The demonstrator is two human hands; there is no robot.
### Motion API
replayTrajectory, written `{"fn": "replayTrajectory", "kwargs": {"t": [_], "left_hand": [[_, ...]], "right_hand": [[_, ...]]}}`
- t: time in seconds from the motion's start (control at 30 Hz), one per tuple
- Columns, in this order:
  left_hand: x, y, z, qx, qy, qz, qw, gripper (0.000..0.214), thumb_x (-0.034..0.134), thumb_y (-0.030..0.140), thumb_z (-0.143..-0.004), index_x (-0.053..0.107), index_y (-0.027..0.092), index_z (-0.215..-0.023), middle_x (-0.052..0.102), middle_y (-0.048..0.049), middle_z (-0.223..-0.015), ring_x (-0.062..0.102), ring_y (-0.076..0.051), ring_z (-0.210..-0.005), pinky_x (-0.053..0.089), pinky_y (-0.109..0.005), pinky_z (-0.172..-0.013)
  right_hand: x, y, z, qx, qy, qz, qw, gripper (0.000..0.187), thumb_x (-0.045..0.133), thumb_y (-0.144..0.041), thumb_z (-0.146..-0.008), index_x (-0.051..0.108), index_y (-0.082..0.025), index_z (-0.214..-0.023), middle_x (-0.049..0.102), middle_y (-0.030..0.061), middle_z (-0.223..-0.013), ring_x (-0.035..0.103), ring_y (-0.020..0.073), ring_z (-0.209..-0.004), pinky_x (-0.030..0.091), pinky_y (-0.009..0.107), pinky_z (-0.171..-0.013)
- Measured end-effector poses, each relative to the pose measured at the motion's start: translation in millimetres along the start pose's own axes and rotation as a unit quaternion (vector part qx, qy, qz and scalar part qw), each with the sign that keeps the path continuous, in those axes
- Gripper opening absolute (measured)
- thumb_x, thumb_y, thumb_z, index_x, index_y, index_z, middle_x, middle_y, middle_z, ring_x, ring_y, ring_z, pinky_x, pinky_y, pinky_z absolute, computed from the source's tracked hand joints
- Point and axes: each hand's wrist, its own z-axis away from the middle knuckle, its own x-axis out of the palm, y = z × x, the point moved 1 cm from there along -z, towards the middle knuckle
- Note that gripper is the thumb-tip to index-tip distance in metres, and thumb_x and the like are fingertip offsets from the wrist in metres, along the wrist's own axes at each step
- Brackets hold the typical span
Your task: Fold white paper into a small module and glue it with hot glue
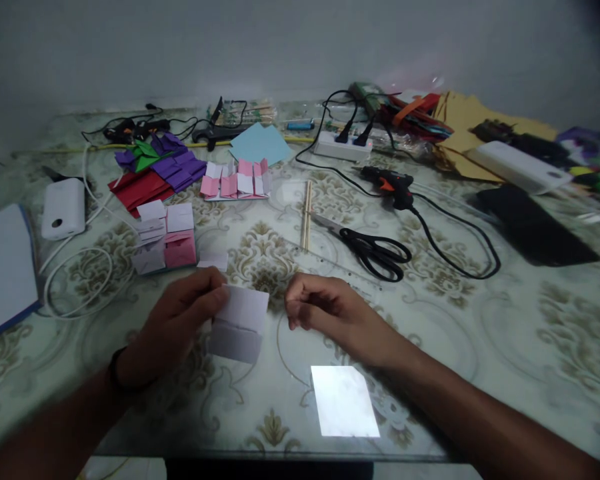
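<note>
My left hand (177,320) pinches the left edge of a small folded white paper piece (240,323) and holds it just above the table's front middle. My right hand (325,310) is loosely curled a little to the right of the paper, not touching it, with nothing visible in its fingers. Right behind my left hand lies a stack of folded pink and white paper pieces (167,243). Farther back is a row of pink and white folded pieces (237,181).
Black scissors (375,250), thin wooden sticks (307,213) and a glue gun (393,183) with its cord lie behind my right hand. Red, purple and green folded papers (155,167), a white power bank (63,208), a power strip (341,147) and a notebook (3,267) surround them.
</note>
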Motion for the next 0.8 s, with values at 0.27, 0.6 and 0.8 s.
{"fn": "replayTrajectory", "kwargs": {"t": [0.27,0.6,0.8], "left_hand": [[19.3,1,-1,0.009,-0.029,-0.098,0.995,0.031,0.053,0.037,-0.096,0.051,0.02,-0.07,0.047,0.0053,-0.059,0.04,-0.011,-0.055,0.031,-0.024,-0.051],[21.9,-1,-1,-0.042,-0.182,-0.135,0.973,0.027,0.06,0.035,-0.095,0.065,0.016,-0.076,0.052,0.0045,-0.064,0.043,-0.011,-0.06,0.031,-0.024,-0.055],[24.2,-2,0,-0.041,-0.229,-0.107,0.967,0.038,0.05,0.034,-0.1,0.064,0.016,-0.069,0.053,0.0032,-0.058,0.044,-0.011,-0.055,0.029,-0.026,-0.055]], "right_hand": [[13,1,1,0.034,0.01,0.025,0.999,0.042,0.073,-0.053,-0.092,0.056,-0.019,-0.074,0.052,-0.0037,-0.066,0.044,0.0115,-0.061,0.034,0.026,-0.057],[18,4,1,0.024,0.014,0.032,0.999,0.04,0.073,-0.054,-0.092,0.062,-0.019,-0.076,0.053,-0.0036,-0.067,0.045,0.0116,-0.063,0.036,0.025,-0.057],[20,6,0,0.025,0.006,0.005,1.0,0.038,0.076,-0.053,-0.089,0.066,-0.018,-0.078,0.055,-0.0031,-0.067,0.047,0.0118,-0.063,0.038,0.024,-0.058]]}}
